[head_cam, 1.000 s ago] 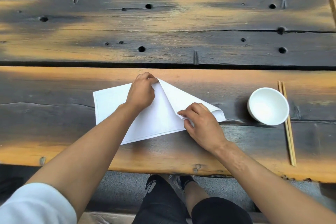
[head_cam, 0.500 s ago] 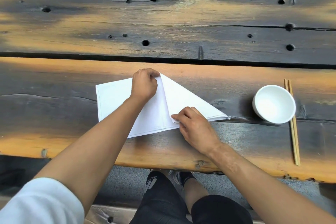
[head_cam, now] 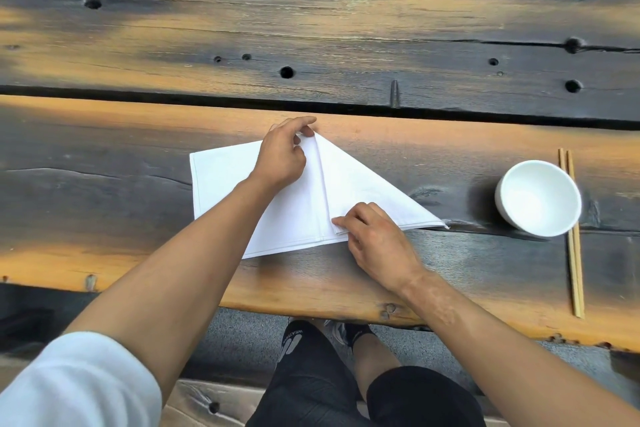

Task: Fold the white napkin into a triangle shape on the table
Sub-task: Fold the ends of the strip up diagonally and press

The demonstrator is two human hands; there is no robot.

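Observation:
The white napkin (head_cam: 221, 180) lies on the wooden table (head_cam: 346, 28) near its front edge. Its right part is folded over into a flat triangular flap (head_cam: 360, 184) whose tip points right. My left hand (head_cam: 282, 156) pinches the napkin's top corner at the peak of the fold. My right hand (head_cam: 374, 236) pinches the flap's lower corner at the napkin's front edge, fingers pressing it down. The left part of the napkin is a single flat layer, partly hidden under my left forearm.
A white bowl (head_cam: 538, 198) stands to the right of the napkin, with a pair of wooden chopsticks (head_cam: 573, 236) lying lengthwise beside it. A dark gap between planks runs across the table behind the napkin. My knees show below the table edge.
The right flap has been laid down flatter onto the napkin and its edge lined up along the middle. My right hand slid left to the flap's lower corner; my left hand stayed at the top corner.

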